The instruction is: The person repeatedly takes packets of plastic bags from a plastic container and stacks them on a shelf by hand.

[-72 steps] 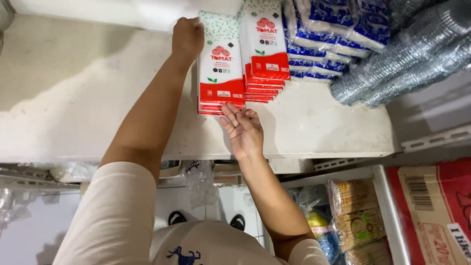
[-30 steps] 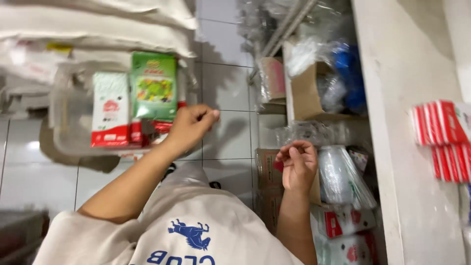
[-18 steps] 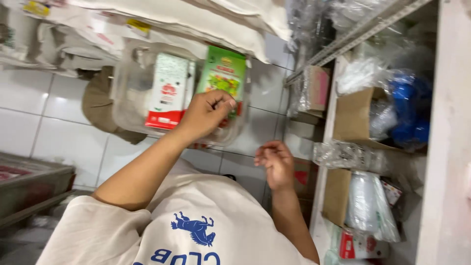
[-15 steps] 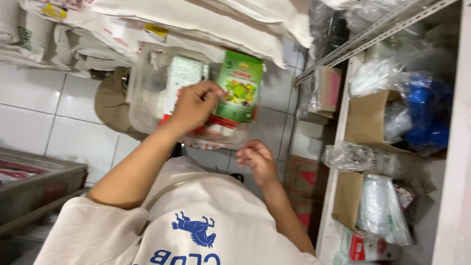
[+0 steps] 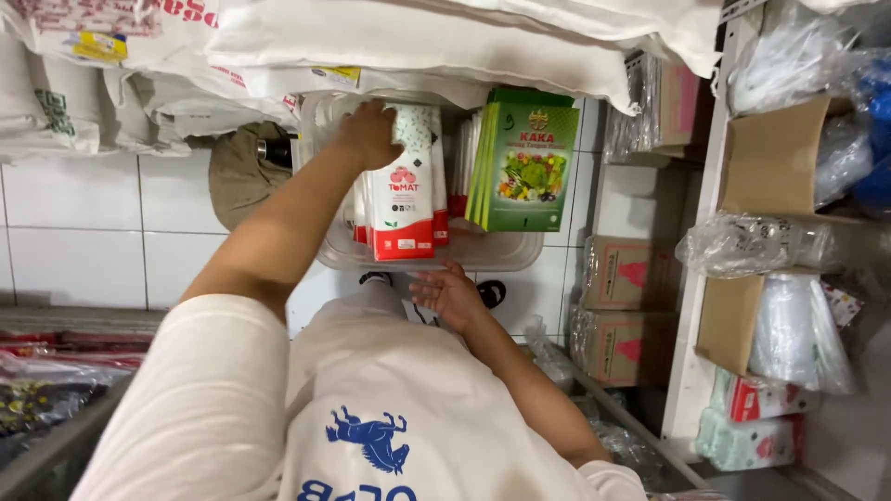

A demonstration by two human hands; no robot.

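Observation:
A clear plastic bin [image 5: 506,252] holds a stack of white packets with red bottoms [image 5: 401,199] on the left and flat green packets with a vegetable picture [image 5: 524,162] on the right. My left hand [image 5: 367,134] reaches into the bin, its fingers curled over the top of the white stack. Just below the bin's front rim is my right hand [image 5: 450,295], fingers apart and holding nothing.
White sacks [image 5: 418,37] lie piled over the bin. A brown cloth thing [image 5: 237,176] sits to its left against white tiles. Cardboard boxes [image 5: 622,278] stand to the right, beside a white shelf unit [image 5: 705,278] full of plastic-wrapped goods. A metal tray [image 5: 56,436] is at lower left.
My left hand has shifted from the green packets to the top of the white stack. My right hand has risen close under the bin's rim. The view has swung nearer the bin.

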